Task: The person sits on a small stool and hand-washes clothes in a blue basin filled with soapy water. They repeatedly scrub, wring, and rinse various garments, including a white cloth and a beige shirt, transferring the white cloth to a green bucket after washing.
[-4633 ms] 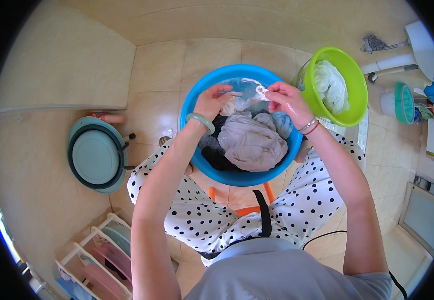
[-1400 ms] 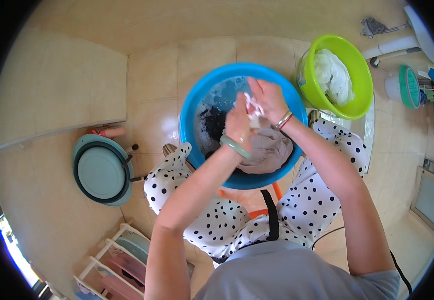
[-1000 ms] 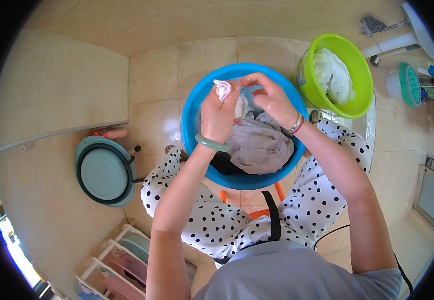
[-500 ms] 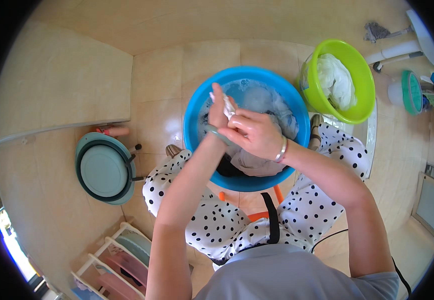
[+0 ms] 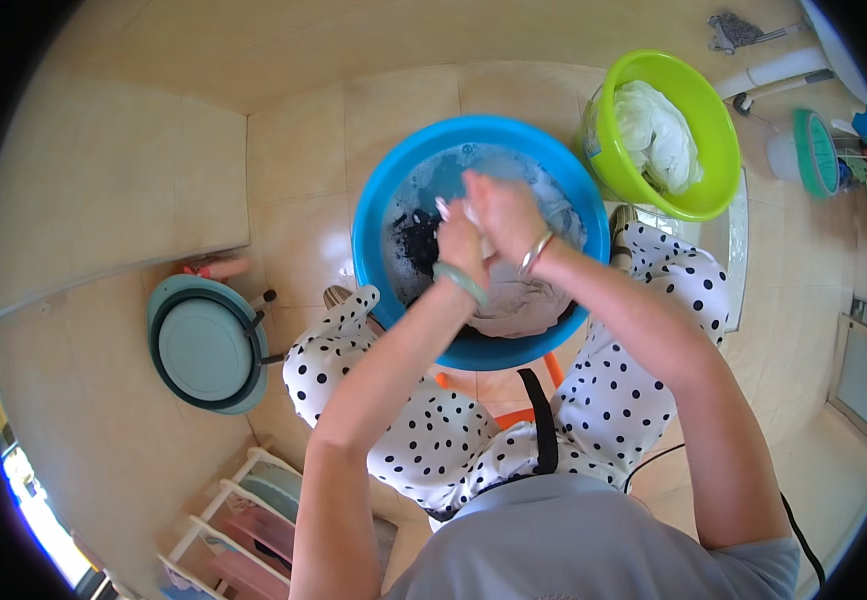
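The left hand [image 5: 462, 245] and the right hand [image 5: 506, 215] are together, closed into loose fists and clamped on a small white-and-pink cloth [image 5: 443, 208] squeezed between them; a bit of it pokes out above the left hand, but blur hides how each finger lies. A pale green bangle [image 5: 462, 283] circles the left wrist and a silvery bangle [image 5: 535, 252] the right. The hands and cloth are over a round blue basin [image 5: 484, 125], whose soapy water [image 5: 444, 180] shows beyond and to the left of them. Dark laundry [image 5: 419, 240] lies in the water just left of the hands, a greyish-pink garment [image 5: 519, 310] is bunched on their near side, and pale bluish fabric [image 5: 566, 220] sits to their right. Nearer the body, under the forearms, are white trousers with black dots [image 5: 414, 430], the knees spread either side of the basin, with part of an orange stool [image 5: 517, 418] between them. Farther to the right, just beside the basin, a lime-green bucket [image 5: 722, 170] holds white fabric [image 5: 659, 140]. Well to the left of the hands, a grey-green basin [image 5: 204, 350] leans against the wall [image 5: 104, 370], and a white rack [image 5: 209, 525] stands nearer the body on that side.
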